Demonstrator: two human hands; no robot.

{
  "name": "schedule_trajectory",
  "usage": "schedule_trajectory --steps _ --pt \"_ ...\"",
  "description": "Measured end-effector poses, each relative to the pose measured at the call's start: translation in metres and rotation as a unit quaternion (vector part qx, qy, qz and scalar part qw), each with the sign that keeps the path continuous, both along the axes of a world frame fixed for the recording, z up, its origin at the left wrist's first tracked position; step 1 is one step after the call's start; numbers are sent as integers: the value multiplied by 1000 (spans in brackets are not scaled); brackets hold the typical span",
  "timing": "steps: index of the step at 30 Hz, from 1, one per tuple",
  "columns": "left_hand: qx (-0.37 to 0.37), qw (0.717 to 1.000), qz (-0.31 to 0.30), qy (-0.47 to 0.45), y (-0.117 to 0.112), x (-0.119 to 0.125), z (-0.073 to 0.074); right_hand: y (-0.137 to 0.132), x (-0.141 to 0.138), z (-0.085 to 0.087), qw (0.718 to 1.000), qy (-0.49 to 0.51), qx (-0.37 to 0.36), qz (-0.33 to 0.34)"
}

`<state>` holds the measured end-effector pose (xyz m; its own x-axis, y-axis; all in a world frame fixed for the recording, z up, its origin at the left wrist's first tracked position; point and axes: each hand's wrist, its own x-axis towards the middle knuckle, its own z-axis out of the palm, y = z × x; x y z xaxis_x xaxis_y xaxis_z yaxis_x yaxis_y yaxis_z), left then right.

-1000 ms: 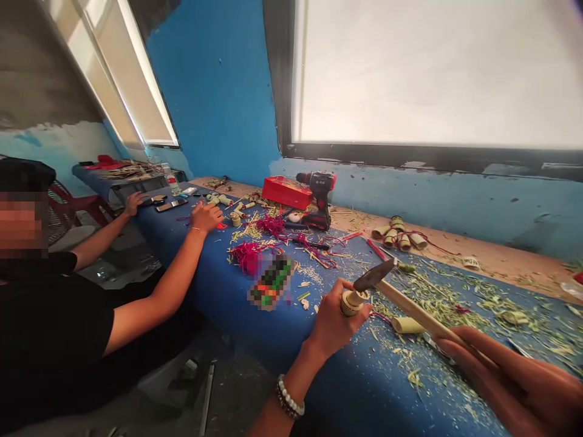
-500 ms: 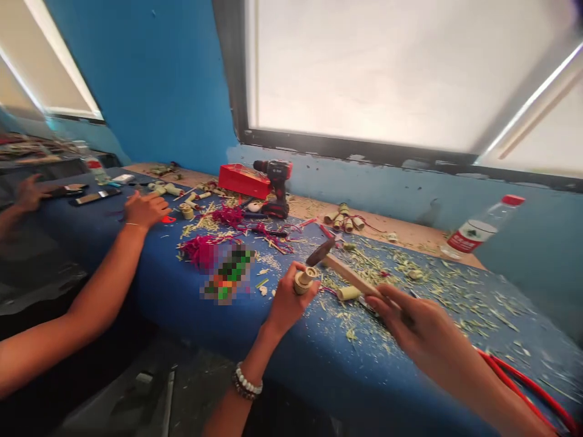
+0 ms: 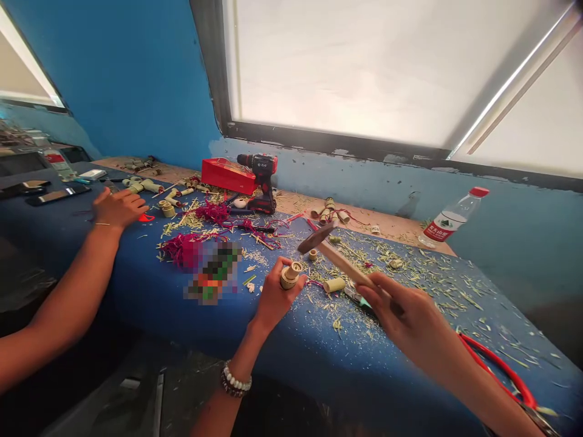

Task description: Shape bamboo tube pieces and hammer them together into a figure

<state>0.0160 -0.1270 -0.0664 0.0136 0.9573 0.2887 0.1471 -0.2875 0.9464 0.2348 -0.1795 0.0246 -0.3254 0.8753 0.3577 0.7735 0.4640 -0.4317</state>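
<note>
My left hand [image 3: 274,298] is closed round a small bamboo piece [image 3: 290,278], which stands upright with a narrower ring-shaped top. In my right hand [image 3: 403,306] is the wooden handle of a hammer [image 3: 339,261]. Its dark metal head hangs just above and to the right of the bamboo piece, apart from it. Beyond the left hand lies a small bamboo ring [image 3: 313,255]. A short bamboo tube [image 3: 334,285] rests beneath the hammer handle, and pliers with a green grip [image 3: 364,301] lie partly hidden by my right hand.
Bamboo shavings cover the blue table [image 3: 319,340]. A cordless drill [image 3: 262,182] stands by a red box [image 3: 228,176]. Purple string [image 3: 180,250] lies left, a water bottle [image 3: 453,217] at back right, a red cable [image 3: 498,367] at front right. A co-worker's hand [image 3: 117,207] rests at left.
The whole view has shifted, so the table things sit further left. The hammer head stays near the bamboo piece, now showing a little gap above it. Both grips are unchanged.
</note>
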Motion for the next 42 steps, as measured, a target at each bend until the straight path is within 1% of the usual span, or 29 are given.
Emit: schedule_trajectory --steps 3,5,7,10,13,15,17,18,20,22,23,24,26,27,30,31,33,35,38,39,42 --pt "-6 1000 -12 -8 0 0 -1 1 2 2 999 -28 -31 25" --pt "-5 1000 -13 -8 -1 1 0 2 3 3 1000 -7 -26 11" --pt "-4 1000 -10 -5 -1 0 0 0 2 1 999 31 -9 -15" --pt "-3 1000 -2 5 -1 0 1 -7 -5 -13 997 75 -2 -31" --pt "1 1000 4 28 0 0 -1 -19 -13 -33 995 91 -41 -11" --pt "0 999 5 36 2 0 -4 -27 -16 -43 990 124 -63 -30" --pt "-3 999 4 36 4 -1 -7 -32 -18 -46 981 168 -57 -73" --pt "-4 999 4 37 4 -1 -8 -33 -18 -46 979 178 -56 -84" --pt "-5 999 0 38 5 -1 -9 -33 -19 -46 979 173 -72 -75" --pt "-3 999 -4 38 6 -2 -9 -33 -21 -47 974 189 -107 -62" --pt "-1 999 -5 39 6 -2 -9 -33 -22 -49 965 224 -120 -69" --pt "1 999 -6 40 6 -2 -9 -33 -24 -51 949 275 -127 -87" --pt "5 999 -8 43 7 -2 -8 -36 -30 -56 905 380 -154 -116" --pt "7 999 -8 45 7 -2 -8 -39 -35 -58 881 419 -187 -111" --pt "12 999 -10 47 6 -2 -6 -50 -51 -65 807 490 -324 -57" --pt "13 999 -11 48 6 -2 -6 -54 -58 -66 782 518 -343 -49" --pt "12 999 -12 50 6 -2 -6 -61 -70 -69 742 581 -327 -64" --pt "12 999 -11 52 7 -2 -6 -68 -81 -71 719 616 -311 -82" --pt "15 999 -4 52 8 -2 -8 -75 -93 -71 692 620 -366 -59" --pt "15 998 0 53 8 -2 -9 -76 -95 -70 682 629 -369 -54" --pt "17 998 7 57 9 -1 -11 -77 -101 -65 662 677 -312 -76"
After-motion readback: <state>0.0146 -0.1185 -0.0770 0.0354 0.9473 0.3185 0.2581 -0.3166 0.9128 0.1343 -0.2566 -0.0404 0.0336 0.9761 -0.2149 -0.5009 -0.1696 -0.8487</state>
